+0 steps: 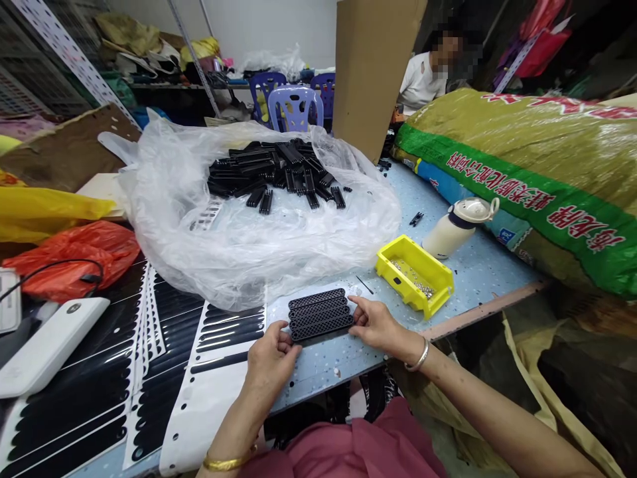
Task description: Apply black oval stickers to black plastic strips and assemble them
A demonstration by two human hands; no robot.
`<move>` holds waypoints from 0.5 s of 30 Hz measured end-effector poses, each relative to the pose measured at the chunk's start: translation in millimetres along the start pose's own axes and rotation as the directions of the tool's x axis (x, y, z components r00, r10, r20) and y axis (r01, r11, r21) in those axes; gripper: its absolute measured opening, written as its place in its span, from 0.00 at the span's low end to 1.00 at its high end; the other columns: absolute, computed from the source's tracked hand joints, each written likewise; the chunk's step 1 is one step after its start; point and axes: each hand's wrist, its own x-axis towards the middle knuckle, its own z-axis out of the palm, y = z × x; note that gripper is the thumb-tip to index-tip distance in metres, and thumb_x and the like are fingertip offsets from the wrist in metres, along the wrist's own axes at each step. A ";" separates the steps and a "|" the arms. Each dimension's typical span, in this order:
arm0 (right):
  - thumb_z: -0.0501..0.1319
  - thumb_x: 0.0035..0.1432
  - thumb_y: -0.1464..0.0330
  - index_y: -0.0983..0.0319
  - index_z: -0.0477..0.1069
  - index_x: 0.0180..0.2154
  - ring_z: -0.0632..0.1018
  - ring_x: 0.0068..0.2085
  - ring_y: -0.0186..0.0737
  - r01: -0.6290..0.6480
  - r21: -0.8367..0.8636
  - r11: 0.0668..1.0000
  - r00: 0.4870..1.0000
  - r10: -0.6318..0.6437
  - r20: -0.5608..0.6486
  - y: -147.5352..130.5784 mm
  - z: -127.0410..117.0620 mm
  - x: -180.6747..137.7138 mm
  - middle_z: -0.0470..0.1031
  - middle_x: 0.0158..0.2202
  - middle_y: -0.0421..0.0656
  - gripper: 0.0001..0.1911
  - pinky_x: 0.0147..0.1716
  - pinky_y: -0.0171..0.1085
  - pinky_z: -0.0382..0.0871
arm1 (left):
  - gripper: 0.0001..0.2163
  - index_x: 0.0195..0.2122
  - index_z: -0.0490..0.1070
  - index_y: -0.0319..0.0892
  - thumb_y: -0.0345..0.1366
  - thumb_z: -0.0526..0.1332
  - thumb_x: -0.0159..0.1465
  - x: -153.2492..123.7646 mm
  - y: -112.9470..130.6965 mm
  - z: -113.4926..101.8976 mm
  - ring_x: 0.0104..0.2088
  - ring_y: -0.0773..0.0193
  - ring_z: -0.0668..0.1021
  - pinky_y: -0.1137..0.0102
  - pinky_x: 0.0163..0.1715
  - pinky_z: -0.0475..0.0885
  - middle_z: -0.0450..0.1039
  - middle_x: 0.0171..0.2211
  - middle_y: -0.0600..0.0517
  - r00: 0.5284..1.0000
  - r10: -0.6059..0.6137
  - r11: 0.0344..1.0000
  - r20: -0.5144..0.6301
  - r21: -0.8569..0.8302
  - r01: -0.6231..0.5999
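Several black mesh-patterned plastic strips [321, 315] lie side by side in a small block at the table's front edge. At the block's left end is my left hand [272, 353], fingers curled and thumb against the nearest corner. My right hand [377, 324] grips the opposite end between thumb and forefinger. Just beyond it lies a thin dark pointed tool [365, 285]. A yellow bin [414, 275] with small shiny metal pieces in it stands to the right of the strips.
A clear plastic bag [172, 219] spreads behind, with a heap of black strips [279, 166] on it. Sheets of black stickers [79, 392] and a white power bank [54, 345] lie left. A cream bottle [450, 232] and large sack [542, 172] stand right. A person [423, 83] sits beyond.
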 end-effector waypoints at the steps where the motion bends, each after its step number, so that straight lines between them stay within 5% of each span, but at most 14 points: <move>1: 0.66 0.44 0.80 0.68 0.66 0.58 0.76 0.27 0.34 -0.006 -0.016 1.000 1.000 0.006 0.030 -2.8 -5.2 -2.4 0.75 0.32 0.41 0.36 0.28 0.33 0.71 | 0.23 0.45 0.69 0.41 0.40 0.62 0.46 -1.0 -0.9 -1.4 0.23 0.62 0.77 0.67 0.26 0.73 0.73 0.24 0.56 1.000 -0.017 0.999 0.002 -0.032 0.017; 5: 0.63 0.52 0.76 0.68 0.74 0.48 0.78 0.31 0.38 0.141 -0.201 0.969 0.988 -0.150 -0.033 -20.1 -34.4 -8.2 0.77 0.35 0.47 0.19 0.33 0.36 0.73 | 0.27 0.48 0.69 0.39 0.41 0.63 0.46 -6.2 -5.9 -9.3 0.24 0.62 0.78 0.68 0.26 0.75 0.75 0.25 0.55 0.999 -0.001 0.996 -0.041 -0.090 -0.003; 9: 0.60 0.59 0.73 0.64 0.78 0.35 0.78 0.33 0.39 0.349 -0.415 0.840 0.897 -0.427 -0.111 -49.7 -70.0 24.3 0.78 0.31 0.45 0.08 0.36 0.36 0.71 | 0.19 0.44 0.74 0.42 0.43 0.64 0.51 -9.5 -10.3 -20.1 0.22 0.63 0.79 0.72 0.23 0.76 0.77 0.24 0.55 0.984 0.118 0.992 -0.133 -0.022 -0.122; 11: 0.60 0.59 0.74 0.64 0.79 0.35 0.79 0.35 0.39 0.317 -0.507 0.801 0.899 -0.424 -0.108 -64.6 -86.6 61.3 0.79 0.32 0.45 0.08 0.38 0.35 0.71 | 0.16 0.40 0.76 0.43 0.45 0.65 0.52 -11.5 -13.4 -25.4 0.21 0.63 0.79 0.74 0.22 0.75 0.78 0.23 0.55 0.973 0.177 0.984 -0.147 -0.001 -0.179; 15: 0.59 0.59 0.78 0.66 0.79 0.39 0.79 0.43 0.42 0.096 -0.622 0.777 0.972 -0.207 -0.108 -78.0 -112.4 160.7 0.81 0.39 0.47 0.11 0.45 0.35 0.70 | 0.15 0.37 0.77 0.44 0.49 0.66 0.54 -18.1 -26.8 -32.6 0.20 0.65 0.79 0.78 0.19 0.73 0.77 0.21 0.55 0.951 0.172 0.983 -0.255 -0.016 -0.182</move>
